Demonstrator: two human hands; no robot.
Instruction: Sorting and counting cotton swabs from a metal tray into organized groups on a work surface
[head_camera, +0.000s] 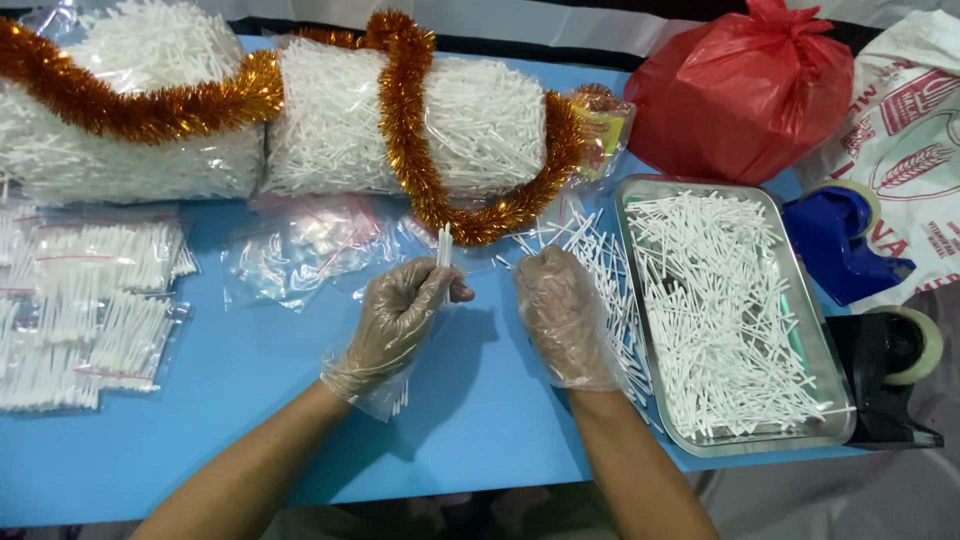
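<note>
Left hand (395, 320): gloved, fingers pinching small bundle of white sticks (444, 246), standing upright above fingertips.
Right hand (562, 315): curling loosely, touching loose sticks (600, 262), just right of bundle.

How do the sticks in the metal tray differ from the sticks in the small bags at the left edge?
The sticks in the metal tray lie loose and crisscrossed; the small bags hold theirs bundled and roughly parallel. The tray's sticks are uncovered, the bagged ones sit behind clear plastic. The tray is right of the right hand; the bags are left of the left hand. Both lots are thin white sticks on the blue table.
</note>
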